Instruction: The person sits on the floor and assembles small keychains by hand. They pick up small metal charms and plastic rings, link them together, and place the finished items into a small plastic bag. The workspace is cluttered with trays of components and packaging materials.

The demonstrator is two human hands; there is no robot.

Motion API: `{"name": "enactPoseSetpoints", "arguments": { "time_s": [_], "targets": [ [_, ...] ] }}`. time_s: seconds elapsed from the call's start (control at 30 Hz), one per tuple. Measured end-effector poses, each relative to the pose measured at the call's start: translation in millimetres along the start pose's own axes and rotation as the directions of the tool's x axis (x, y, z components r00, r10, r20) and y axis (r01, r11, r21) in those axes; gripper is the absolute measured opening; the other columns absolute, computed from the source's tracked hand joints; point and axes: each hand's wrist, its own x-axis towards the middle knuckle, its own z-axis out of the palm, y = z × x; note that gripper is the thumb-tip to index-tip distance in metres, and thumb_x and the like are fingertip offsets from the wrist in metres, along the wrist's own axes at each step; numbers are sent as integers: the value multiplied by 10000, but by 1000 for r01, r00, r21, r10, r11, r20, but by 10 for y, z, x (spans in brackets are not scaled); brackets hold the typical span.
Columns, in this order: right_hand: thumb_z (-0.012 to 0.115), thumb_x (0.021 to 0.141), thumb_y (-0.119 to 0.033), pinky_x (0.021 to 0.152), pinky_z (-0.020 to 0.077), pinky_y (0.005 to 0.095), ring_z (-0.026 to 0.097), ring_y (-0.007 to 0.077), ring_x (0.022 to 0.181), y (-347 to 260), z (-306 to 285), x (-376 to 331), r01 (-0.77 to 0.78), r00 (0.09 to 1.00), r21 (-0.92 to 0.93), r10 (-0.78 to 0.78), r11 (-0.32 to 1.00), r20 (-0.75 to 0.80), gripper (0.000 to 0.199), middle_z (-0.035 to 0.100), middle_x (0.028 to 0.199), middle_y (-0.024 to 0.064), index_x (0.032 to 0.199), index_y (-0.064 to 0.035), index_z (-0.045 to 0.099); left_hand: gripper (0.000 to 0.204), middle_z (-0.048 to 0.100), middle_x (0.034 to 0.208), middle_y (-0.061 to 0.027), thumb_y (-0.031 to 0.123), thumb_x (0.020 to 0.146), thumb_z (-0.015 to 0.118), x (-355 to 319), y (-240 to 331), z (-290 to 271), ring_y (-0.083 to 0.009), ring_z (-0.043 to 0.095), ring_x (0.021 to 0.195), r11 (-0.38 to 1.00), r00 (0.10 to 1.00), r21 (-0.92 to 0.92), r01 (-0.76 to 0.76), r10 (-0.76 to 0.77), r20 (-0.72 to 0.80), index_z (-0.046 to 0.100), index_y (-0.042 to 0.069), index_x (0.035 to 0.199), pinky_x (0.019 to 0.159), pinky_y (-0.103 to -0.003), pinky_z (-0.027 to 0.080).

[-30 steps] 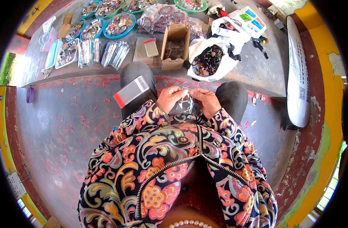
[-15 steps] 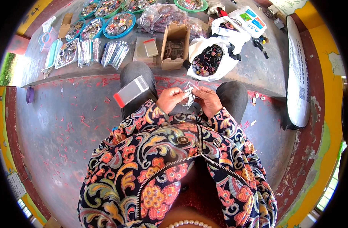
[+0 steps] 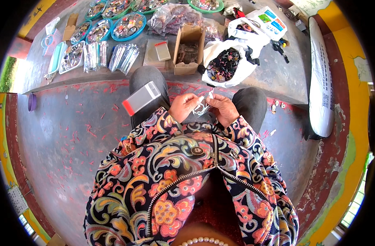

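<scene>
My left hand (image 3: 182, 107) and my right hand (image 3: 223, 110) meet just above my lap, between my knees. Both pinch a small clear plastic packet (image 3: 202, 106) with something pale inside; its contents are too small to make out. A stack of clear sleeves with a red strip (image 3: 141, 97) rests on my left thigh. My patterned jacket sleeves cover both forearms.
On the raised ledge ahead stand an open cardboard box (image 3: 186, 50), a white bag of dark small items (image 3: 224, 65), bundles of clear packets (image 3: 122, 57) and several round teal trays (image 3: 128, 25). A long white sack (image 3: 320, 82) lies at right. Red scraps litter the floor.
My hands have shifted slightly while working the small packet between the fingers; the packet now sits a bit higher between them. Nothing else has moved.
</scene>
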Motion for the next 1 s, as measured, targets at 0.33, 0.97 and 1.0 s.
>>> {"name": "enactPoseSetpoints", "arguments": {
  "time_s": [0.33,0.97,1.0],
  "targets": [
    [644,752,-146,616,388,208,515,74,635,-9,-25,1,114,990,-82,-121,990,-77,92,598,708,-6,782,-64,613,141,600,713,-26,106,832,536,7,9,11,-64,539,665,979,997,-192,-65,53,-63,584,-24,809,633,-199,433],
    [630,767,-195,640,405,246,516,107,628,-6,-19,-6,187,963,-86,-200,979,-183,164,607,707,33,787,-33,637,182,624,777,-41,175,829,553,-4,56,-6,-77,558,677,932,989,-361,17,-68,-129,608,6,870,594,-204,425],
    [626,770,-204,639,407,248,519,112,627,-6,-43,2,193,960,-94,-208,977,-188,174,606,708,35,789,-31,635,200,625,794,-46,198,830,554,22,29,-9,-81,563,687,918,989,-395,43,-96,-115,602,11,882,585,-200,415]
  ]
}}
